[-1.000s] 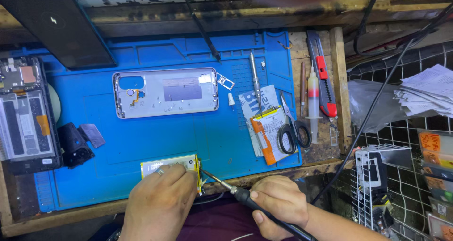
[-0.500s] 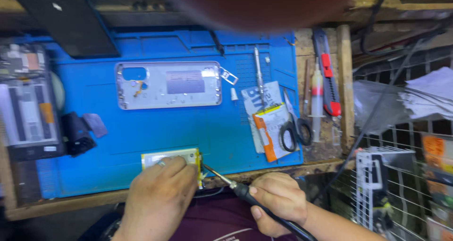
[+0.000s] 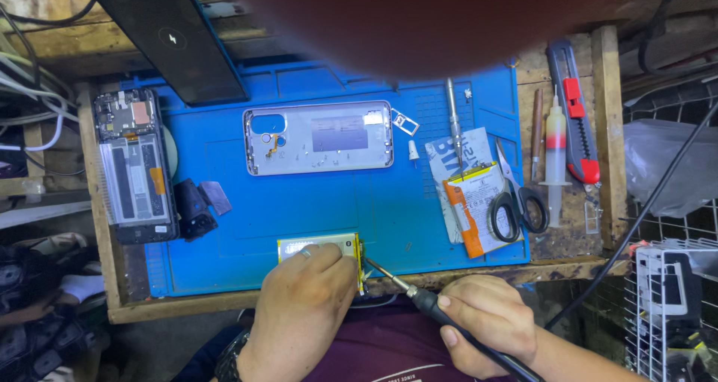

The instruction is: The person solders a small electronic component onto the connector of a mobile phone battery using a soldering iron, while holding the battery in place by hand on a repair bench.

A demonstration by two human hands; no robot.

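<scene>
From the head camera, the left hand (image 3: 303, 307) lies palm down over a flat silvery battery (image 3: 318, 245) at the near edge of the blue mat (image 3: 329, 202), fingers closed over its top and pressing it flat, so only the far strip and right end of the battery show. The right hand (image 3: 486, 322) is wrapped in a full fist around the dark handle of a soldering iron (image 3: 407, 288), thumb lying along the grip, and the metal tip points left and slightly away, meeting the battery's right end where thin yellowish tabs stick out. This looks like soldering work on the battery's terminals; any further touch there would call for a steady tip and the battery kept pinned so it cannot slide. Both wrists come in from the near edge, the right forearm angled in from the lower right. Farther back on the mat lies an empty phone back cover (image 3: 318, 137), with an opened phone (image 3: 134, 165) at the left and scissors (image 3: 516, 199) at the right.
</scene>
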